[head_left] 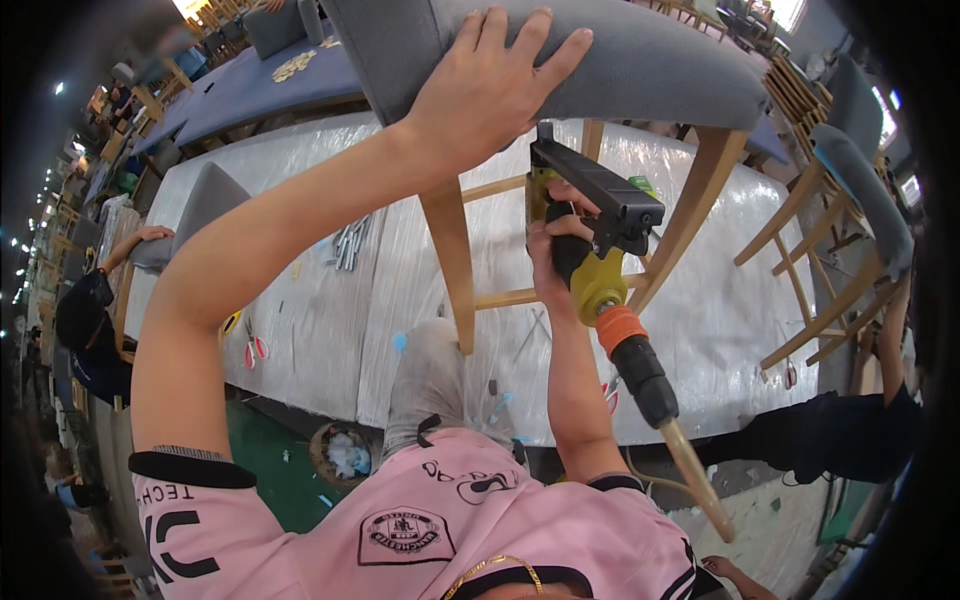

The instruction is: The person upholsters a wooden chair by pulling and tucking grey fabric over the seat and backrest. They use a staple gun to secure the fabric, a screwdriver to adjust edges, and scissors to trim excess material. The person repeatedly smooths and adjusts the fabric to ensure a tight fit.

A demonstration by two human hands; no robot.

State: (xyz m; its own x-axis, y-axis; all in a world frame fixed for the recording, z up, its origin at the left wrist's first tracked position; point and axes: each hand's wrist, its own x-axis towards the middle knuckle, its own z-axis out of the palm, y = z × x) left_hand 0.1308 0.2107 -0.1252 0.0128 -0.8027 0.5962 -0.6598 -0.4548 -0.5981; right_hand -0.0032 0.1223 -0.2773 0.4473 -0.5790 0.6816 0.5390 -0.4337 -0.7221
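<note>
A grey upholstered chair with wooden legs stands tilted before me on the work table. My left hand lies on its grey fabric, fingers spread and holding nothing. Under the seat, between the legs, my right hand is wrapped round the handle of a yellow and black staple gun. An orange and black coupling joins the tool to an amber air hose. The gun's nose points toward the seat's underside; whether it touches there I cannot tell.
The table is covered in clear film. Metal rods and red-handled scissors lie on it. Another grey chair stands at right, near a person in dark clothes. A person's hand rests on grey upholstery at left.
</note>
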